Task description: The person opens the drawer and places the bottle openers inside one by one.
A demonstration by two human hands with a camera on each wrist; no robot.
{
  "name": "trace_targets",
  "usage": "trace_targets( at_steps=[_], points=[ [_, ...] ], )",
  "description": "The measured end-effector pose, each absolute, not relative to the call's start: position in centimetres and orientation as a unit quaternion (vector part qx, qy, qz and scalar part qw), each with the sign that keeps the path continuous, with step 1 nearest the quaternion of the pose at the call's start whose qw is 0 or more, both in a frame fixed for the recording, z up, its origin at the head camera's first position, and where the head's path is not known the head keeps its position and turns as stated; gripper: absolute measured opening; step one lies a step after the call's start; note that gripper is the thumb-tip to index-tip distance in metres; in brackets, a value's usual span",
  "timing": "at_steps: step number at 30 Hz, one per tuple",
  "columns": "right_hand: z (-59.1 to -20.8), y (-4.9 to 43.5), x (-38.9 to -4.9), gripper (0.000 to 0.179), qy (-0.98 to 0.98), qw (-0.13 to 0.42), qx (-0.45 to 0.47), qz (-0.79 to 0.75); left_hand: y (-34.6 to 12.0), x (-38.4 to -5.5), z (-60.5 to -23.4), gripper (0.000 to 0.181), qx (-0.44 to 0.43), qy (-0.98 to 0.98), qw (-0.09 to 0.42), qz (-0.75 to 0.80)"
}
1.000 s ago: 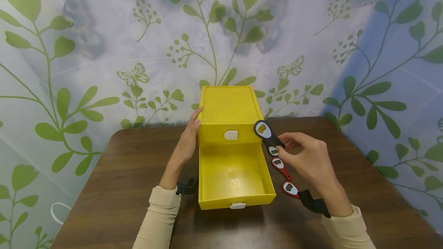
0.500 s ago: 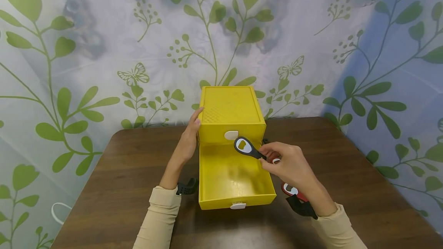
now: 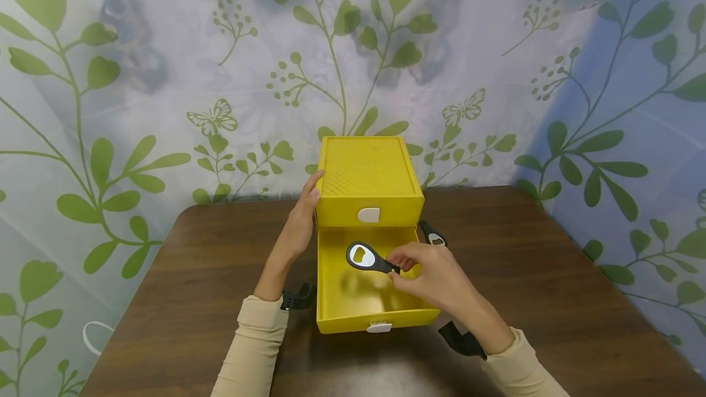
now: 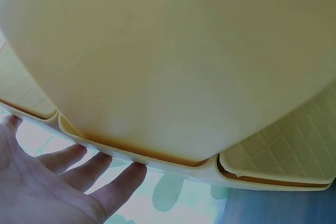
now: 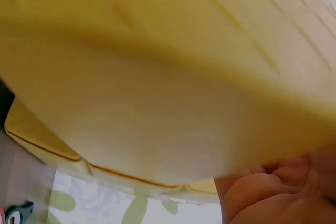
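A yellow two-drawer box (image 3: 368, 167) stands on the table, its upper drawer closed and its lower drawer (image 3: 342, 314) pulled out. Between thumb and fingers, my right hand (image 3: 436, 274) pinches the handle end of a black bottle opener (image 3: 371, 259), whose metal head points left over the drawer. My left hand (image 3: 298, 228) rests against the box's left side; in the left wrist view its spread fingers (image 4: 123, 187) touch the edge. Drawer walls hide the held opener in the right wrist view.
A second black bottle opener (image 3: 434, 236) lies on the brown table (image 3: 220, 274) right of the box. White handles (image 3: 368, 215) stick out from both drawer fronts. A leaf-patterned curtain (image 3: 248, 78) hangs behind the table. Each wrist wears a dark strap (image 3: 298, 299).
My right hand has carried the black bottle opener left and down, from beside the box to over the lower drawer. It now covers the red openers. My left hand has stayed put.
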State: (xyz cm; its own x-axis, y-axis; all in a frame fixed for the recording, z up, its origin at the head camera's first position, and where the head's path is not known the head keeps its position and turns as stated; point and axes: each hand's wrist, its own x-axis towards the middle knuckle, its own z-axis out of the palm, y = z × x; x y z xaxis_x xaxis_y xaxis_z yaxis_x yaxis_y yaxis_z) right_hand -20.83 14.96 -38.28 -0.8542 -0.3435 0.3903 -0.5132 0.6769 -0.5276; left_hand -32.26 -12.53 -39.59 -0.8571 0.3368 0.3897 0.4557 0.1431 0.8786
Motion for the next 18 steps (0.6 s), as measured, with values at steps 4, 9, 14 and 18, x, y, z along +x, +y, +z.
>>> trace_targets(
  at_steps=[4,9,14,18],
  points=[
    [-38.6,14.4,-20.8,0.02,-0.902,0.143,0.248,0.324,-12.5,-32.3,-39.6,0.053,-0.266,-0.751,0.048,-0.603],
    [-39.2,14.0,-20.8,0.018,-0.895,0.137,0.267,0.33,-12.5,-32.1,-39.6,0.053,-0.263,-0.757,0.051,-0.597],
    [-39.3,13.9,-20.9,0.018,-0.897,0.115,0.274,0.328,-12.5,-32.1,-39.7,0.054,-0.261,-0.759,0.054,-0.594],
    [-39.4,14.0,-20.9,0.016,-0.897,0.113,0.281,0.323,-12.5,-32.0,-39.8,0.054,-0.262,-0.753,0.052,-0.601]
  ],
)
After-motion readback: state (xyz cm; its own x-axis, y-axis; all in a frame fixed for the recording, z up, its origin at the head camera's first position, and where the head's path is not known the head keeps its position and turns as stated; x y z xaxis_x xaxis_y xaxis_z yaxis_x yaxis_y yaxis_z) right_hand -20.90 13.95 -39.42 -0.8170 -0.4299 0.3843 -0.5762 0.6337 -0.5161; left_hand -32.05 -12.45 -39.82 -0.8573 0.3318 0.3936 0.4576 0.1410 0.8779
